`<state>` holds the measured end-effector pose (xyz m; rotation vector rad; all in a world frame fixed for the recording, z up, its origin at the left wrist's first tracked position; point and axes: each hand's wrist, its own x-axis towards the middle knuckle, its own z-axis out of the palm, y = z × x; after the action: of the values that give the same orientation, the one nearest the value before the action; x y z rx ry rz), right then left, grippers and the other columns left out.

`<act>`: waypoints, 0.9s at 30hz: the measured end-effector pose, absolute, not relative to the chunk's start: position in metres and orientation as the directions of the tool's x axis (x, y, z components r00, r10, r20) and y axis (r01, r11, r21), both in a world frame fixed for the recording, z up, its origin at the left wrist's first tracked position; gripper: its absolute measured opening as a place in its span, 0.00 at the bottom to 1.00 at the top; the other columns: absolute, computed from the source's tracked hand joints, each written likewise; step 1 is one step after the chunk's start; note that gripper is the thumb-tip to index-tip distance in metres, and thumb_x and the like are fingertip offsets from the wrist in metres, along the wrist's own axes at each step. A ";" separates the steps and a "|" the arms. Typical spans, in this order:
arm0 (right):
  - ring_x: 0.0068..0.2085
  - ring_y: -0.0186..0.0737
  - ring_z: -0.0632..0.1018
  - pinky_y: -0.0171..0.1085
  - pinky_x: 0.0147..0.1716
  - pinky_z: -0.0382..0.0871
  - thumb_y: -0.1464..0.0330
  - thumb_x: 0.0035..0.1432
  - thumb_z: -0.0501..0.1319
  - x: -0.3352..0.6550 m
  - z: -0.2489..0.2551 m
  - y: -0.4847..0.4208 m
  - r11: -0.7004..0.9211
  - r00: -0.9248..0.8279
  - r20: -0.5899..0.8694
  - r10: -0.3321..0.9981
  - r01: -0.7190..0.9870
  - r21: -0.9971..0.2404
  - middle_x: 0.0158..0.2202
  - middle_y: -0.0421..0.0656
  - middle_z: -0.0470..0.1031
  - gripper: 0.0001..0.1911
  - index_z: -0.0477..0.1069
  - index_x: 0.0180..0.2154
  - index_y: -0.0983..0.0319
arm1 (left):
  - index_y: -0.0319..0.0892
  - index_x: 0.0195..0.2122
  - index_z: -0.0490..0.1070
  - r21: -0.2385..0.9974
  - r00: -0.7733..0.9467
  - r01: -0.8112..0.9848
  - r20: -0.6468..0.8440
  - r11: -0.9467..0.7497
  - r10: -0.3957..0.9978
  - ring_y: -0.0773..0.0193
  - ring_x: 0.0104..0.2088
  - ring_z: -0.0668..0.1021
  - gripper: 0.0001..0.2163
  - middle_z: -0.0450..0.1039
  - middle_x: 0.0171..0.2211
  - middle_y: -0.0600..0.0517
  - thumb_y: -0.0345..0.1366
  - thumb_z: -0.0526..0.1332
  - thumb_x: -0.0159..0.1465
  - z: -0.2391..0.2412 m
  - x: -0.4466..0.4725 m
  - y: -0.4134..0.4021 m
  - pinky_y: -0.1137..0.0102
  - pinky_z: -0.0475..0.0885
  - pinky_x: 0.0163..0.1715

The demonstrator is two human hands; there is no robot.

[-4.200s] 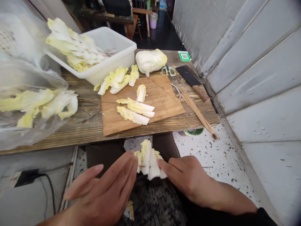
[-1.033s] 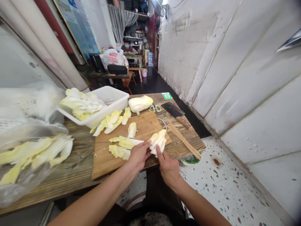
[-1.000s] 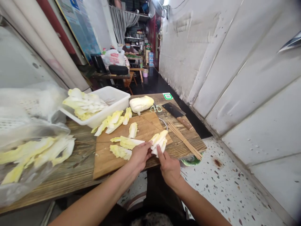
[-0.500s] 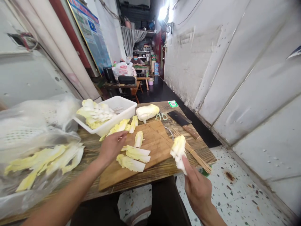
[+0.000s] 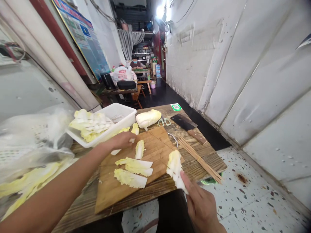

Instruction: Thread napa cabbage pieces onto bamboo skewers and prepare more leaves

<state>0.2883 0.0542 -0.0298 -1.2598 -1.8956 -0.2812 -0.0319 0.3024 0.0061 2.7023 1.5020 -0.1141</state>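
My right hand [image 5: 201,202] grips napa cabbage leaf pieces [image 5: 175,166] between thumb and fingers above the board's right front edge. A thin skewer seems to run from them toward the upper left. At the board's far left edge, my left hand [image 5: 122,139] is closed, with a bit of white cabbage leaf [image 5: 132,140] showing at its fingertips. More cut leaves [image 5: 131,178] lie on the wooden cutting board [image 5: 155,142], one of them standing apart near the left hand. My left hand and forearm partly cover other leaf pieces behind them.
A white tub [image 5: 121,110] holds skewered cabbage leaves [image 5: 89,124]. Behind the board lie a cabbage [image 5: 148,118], scissors [image 5: 164,122] and a cleaver [image 5: 183,122]. Bundled bamboo skewers [image 5: 199,158] lie right; a plastic bag [image 5: 31,132] stands left. A person [image 5: 136,63] sits far back.
My left hand has moved onto the leaves at the board's far left edge and closed on a piece. My right hand still holds its leaves, slightly lower and further left. The view has shifted.
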 end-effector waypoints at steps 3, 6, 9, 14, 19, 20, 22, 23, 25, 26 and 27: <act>0.21 0.35 0.79 0.30 0.23 0.75 0.76 0.68 0.45 0.292 -0.030 0.053 0.469 -0.169 0.716 0.678 0.849 -0.244 0.35 0.45 0.82 0.32 0.40 0.70 0.58 | 0.41 0.51 0.69 0.039 0.348 0.937 -0.082 -0.346 0.934 0.56 0.47 0.75 0.15 0.71 0.51 0.46 0.42 0.60 0.65 0.014 -0.043 0.313 0.55 0.73 0.47; 0.21 0.35 0.79 0.30 0.21 0.74 0.75 0.68 0.44 0.294 -0.031 0.054 0.462 -0.173 0.697 0.696 0.851 -0.250 0.34 0.44 0.82 0.32 0.40 0.70 0.58 | 0.41 0.52 0.68 0.070 0.202 0.978 -0.103 -0.195 0.974 0.56 0.47 0.75 0.16 0.70 0.51 0.45 0.42 0.60 0.65 0.008 -0.049 0.310 0.55 0.74 0.46; 0.21 0.35 0.78 0.29 0.19 0.72 0.76 0.67 0.45 0.293 -0.031 0.054 0.471 -0.173 0.694 0.699 0.842 -0.265 0.32 0.44 0.81 0.32 0.42 0.69 0.59 | 0.40 0.52 0.67 0.139 0.134 0.983 -0.117 -0.117 0.984 0.56 0.47 0.76 0.17 0.70 0.51 0.45 0.42 0.60 0.65 -0.005 -0.047 0.297 0.56 0.74 0.45; 0.24 0.35 0.79 0.30 0.22 0.74 0.76 0.67 0.46 0.292 -0.032 0.050 0.497 -0.164 0.701 0.694 0.813 -0.301 0.33 0.44 0.81 0.30 0.46 0.68 0.59 | 0.41 0.51 0.68 0.323 0.031 0.946 -0.053 -0.012 0.998 0.56 0.48 0.75 0.16 0.70 0.51 0.45 0.41 0.60 0.65 -0.001 -0.044 0.283 0.55 0.74 0.46; 0.27 0.36 0.80 0.31 0.29 0.76 0.78 0.65 0.47 0.292 -0.035 0.042 0.516 -0.187 0.681 0.708 0.796 -0.317 0.37 0.45 0.81 0.32 0.48 0.68 0.58 | 0.37 0.45 0.72 0.643 -0.137 0.761 0.024 0.089 0.990 0.60 0.39 0.79 0.16 0.76 0.41 0.47 0.45 0.59 0.65 0.032 -0.046 0.263 0.61 0.76 0.40; 0.27 0.36 0.80 0.31 0.29 0.76 0.78 0.65 0.47 0.291 -0.036 0.042 0.522 -0.187 0.686 0.703 0.792 -0.318 0.37 0.45 0.81 0.32 0.48 0.68 0.58 | 0.36 0.45 0.73 0.708 -0.149 0.701 0.036 0.080 0.988 0.60 0.38 0.80 0.18 0.78 0.38 0.47 0.46 0.60 0.63 0.037 -0.046 0.252 0.63 0.76 0.39; 0.26 0.36 0.80 0.32 0.29 0.77 0.78 0.64 0.48 0.289 -0.036 0.041 0.539 -0.202 0.697 0.688 0.785 -0.305 0.38 0.45 0.81 0.32 0.49 0.68 0.58 | 0.36 0.48 0.73 0.810 -0.160 0.585 0.065 0.041 0.985 0.58 0.37 0.81 0.22 0.79 0.34 0.47 0.48 0.61 0.59 0.044 -0.046 0.222 0.66 0.75 0.37; 0.26 0.36 0.80 0.32 0.29 0.76 0.78 0.64 0.48 0.288 -0.035 0.041 0.549 -0.217 0.699 0.681 0.783 -0.292 0.38 0.45 0.81 0.33 0.49 0.68 0.58 | 0.37 0.50 0.73 0.843 -0.166 0.537 0.080 0.022 0.983 0.57 0.38 0.81 0.25 0.79 0.33 0.47 0.49 0.63 0.56 0.046 -0.045 0.202 0.67 0.75 0.37; 0.26 0.36 0.80 0.31 0.27 0.76 0.79 0.63 0.49 0.285 -0.032 0.042 0.575 -0.265 0.693 0.670 0.776 -0.259 0.39 0.45 0.81 0.34 0.48 0.68 0.58 | 0.42 0.51 0.73 0.882 -0.204 0.471 0.111 -0.002 0.973 0.57 0.39 0.81 0.27 0.79 0.33 0.49 0.50 0.64 0.53 0.046 -0.041 0.157 0.69 0.74 0.37; 0.26 0.36 0.80 0.30 0.27 0.75 0.79 0.62 0.49 0.283 -0.030 0.041 0.589 -0.287 0.693 0.661 0.771 -0.242 0.39 0.45 0.81 0.34 0.48 0.68 0.58 | 0.45 0.50 0.75 0.892 -0.239 0.451 0.139 -0.017 0.961 0.58 0.38 0.81 0.25 0.79 0.33 0.50 0.50 0.65 0.53 0.045 -0.038 0.134 0.70 0.74 0.38; 0.26 0.36 0.80 0.30 0.26 0.75 0.79 0.62 0.50 0.281 -0.027 0.041 0.602 -0.305 0.694 0.652 0.765 -0.230 0.39 0.45 0.81 0.35 0.47 0.68 0.58 | 0.47 0.45 0.78 0.889 -0.293 0.456 0.199 -0.047 0.935 0.59 0.35 0.81 0.20 0.79 0.34 0.50 0.48 0.66 0.53 0.043 -0.033 0.111 0.70 0.74 0.37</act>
<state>0.2809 0.0413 -0.0266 -1.1178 -2.0427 -0.1818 -0.0334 0.1111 0.0430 1.4713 1.7545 1.3112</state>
